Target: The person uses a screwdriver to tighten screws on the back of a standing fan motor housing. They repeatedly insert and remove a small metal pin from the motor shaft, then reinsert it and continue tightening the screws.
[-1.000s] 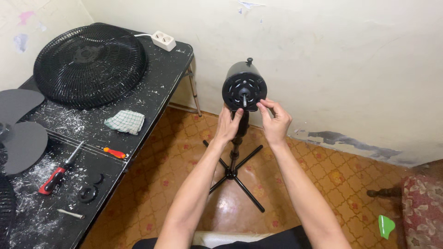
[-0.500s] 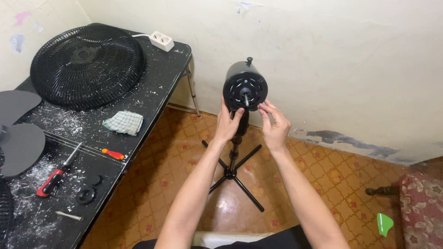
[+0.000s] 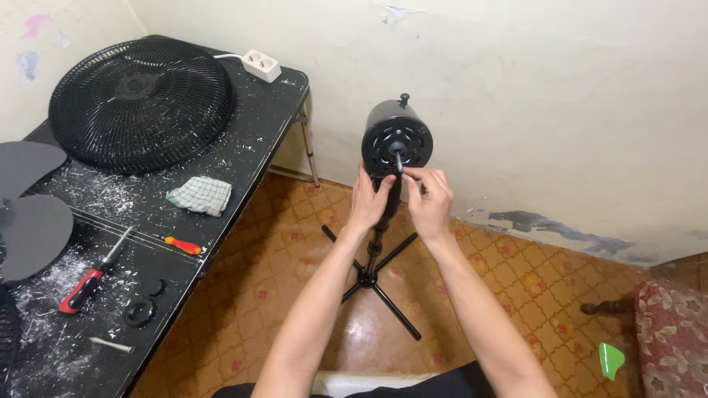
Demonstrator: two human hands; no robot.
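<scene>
A black table (image 3: 251, 140) dusted with white flecks fills the left of the frame, against a scuffed cream wall (image 3: 531, 88). On it lie a round black fan grille (image 3: 140, 103) at upper left, a white power strip (image 3: 260, 65) at the table's far corner, a checked cloth (image 3: 200, 195) near the edge, a red-handled screwdriver (image 3: 92, 273) and a smaller orange-handled one (image 3: 183, 245). The floor (image 3: 509, 280) is patterned orange tile. Just right of centre stands the black fan motor (image 3: 396, 140) on its cross-legged stand (image 3: 372, 276), its shaft (image 3: 399, 159) facing me. Both my forearms reach up from the bottom edge. My left hand (image 3: 371, 199) cups the underside of the motor housing, fingers curled against it. My right hand (image 3: 428, 199) pinches at the shaft's tip with thumb and fingertips together.
</scene>
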